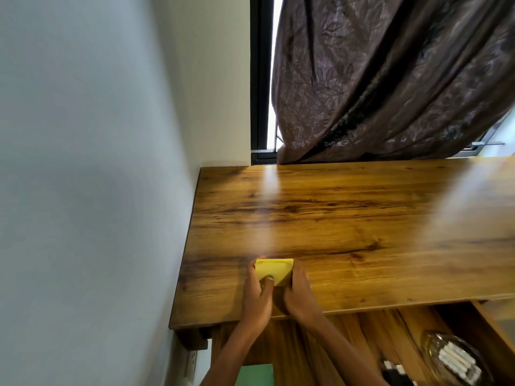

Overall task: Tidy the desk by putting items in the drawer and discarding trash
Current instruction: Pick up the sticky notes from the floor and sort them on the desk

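On the wooden desk (362, 218), both hands, left (257, 295) and right (299, 292), gripping a folded yellow paper (274, 270) between them.

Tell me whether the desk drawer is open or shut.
Open: the drawer juts out below the desk edge, with a clear bag visible inside.

Two bare forearms come up from the bottom centre of the frame, with no sleeve, watch, bracelet or ring showing on either. The left hand (257, 295) and right hand (299, 292) are both ungloved. One nail on the left hand, near the lower middle of the frame, carries green polish. The other nails are hidden or too blurred to judge. Nothing else of the person shows.
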A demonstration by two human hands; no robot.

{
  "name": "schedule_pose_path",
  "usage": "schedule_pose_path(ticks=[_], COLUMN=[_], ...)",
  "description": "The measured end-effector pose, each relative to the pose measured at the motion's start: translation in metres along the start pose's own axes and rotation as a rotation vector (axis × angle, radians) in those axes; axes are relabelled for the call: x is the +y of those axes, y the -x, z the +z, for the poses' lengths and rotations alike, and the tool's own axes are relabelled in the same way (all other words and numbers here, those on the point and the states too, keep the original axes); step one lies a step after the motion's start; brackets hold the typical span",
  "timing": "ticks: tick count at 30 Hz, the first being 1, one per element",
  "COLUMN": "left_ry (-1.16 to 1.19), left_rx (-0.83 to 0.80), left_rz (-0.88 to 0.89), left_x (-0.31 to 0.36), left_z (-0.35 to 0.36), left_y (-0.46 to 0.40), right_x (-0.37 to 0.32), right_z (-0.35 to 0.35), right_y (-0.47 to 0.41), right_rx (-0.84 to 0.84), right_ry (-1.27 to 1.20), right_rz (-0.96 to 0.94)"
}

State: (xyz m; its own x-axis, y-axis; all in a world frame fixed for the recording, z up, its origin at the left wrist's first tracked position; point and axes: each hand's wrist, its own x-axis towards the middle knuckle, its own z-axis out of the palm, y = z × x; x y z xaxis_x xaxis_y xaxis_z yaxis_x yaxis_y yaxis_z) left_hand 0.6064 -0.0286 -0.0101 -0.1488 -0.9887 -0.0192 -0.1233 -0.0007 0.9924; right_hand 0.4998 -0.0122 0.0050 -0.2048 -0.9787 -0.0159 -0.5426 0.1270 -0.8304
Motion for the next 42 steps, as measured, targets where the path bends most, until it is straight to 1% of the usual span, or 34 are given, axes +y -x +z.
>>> schedule_pose_path(ticks=[2,4,7,9,13,19,22,25,27,30,33,37,39,42], left_ry=[-0.079,-0.124,-0.151,-0.166,-0.120,-0.041,-0.039,-0.055,-0.080,-0.097,-0.074,-0.075,-0.094,-0.076], left_rx=[0.015,0.036,0.072,0.085,0.068,0.045,0.031,0.022,0.006,-0.062,-0.156,-0.180,-0.175,-0.100], left_rz=[0.011,0.008,0.016,0.024,0.036,0.003,0.015,0.036,0.047,0.024,0.001,-0.019,-0.007,0.015], left_x=[-0.005,-0.007,-0.013,-0.017,-0.014,-0.009,-0.010,-0.006,-0.006,-0.007,-0.002,0.000,-0.002,0.000], left_z=[0.003,0.005,0.006,0.007,0.007,0.007,0.005,0.002,-0.003,-0.014,-0.022,-0.027,-0.028,-0.032], left_y=[0.000,-0.002,-0.003,-0.003,-0.002,0.000,-0.003,-0.004,-0.004,-0.007,-0.009,-0.008,-0.003,0.003], right_x=[-0.001,-0.003,-0.007,-0.010,-0.011,-0.009,-0.008,-0.004,-0.004,-0.001,0.005,0.010,0.011,0.010], right_z=[0.001,0.000,0.000,0.002,0.004,0.001,-0.002,-0.006,-0.012,-0.017,-0.021,-0.027,-0.030,-0.031], right_y=[0.000,0.000,0.001,0.002,-0.002,-0.006,-0.003,0.001,0.002,0.004,0.006,0.015,0.022,0.034], right_rx=[0.013,0.031,0.093,0.132,0.163,0.090,0.059,0.072,0.052,0.049,0.072,0.055,0.015,-0.146], right_ry=[-0.019,-0.101,-0.253,-0.295,-0.271,-0.218,-0.259,-0.334,-0.316,-0.271,-0.298,-0.310,-0.360,-0.404], right_rz=[-0.007,-0.038,-0.062,-0.085,-0.120,-0.118,-0.081,-0.014,0.014,0.070,0.113,0.160,0.199,0.262])
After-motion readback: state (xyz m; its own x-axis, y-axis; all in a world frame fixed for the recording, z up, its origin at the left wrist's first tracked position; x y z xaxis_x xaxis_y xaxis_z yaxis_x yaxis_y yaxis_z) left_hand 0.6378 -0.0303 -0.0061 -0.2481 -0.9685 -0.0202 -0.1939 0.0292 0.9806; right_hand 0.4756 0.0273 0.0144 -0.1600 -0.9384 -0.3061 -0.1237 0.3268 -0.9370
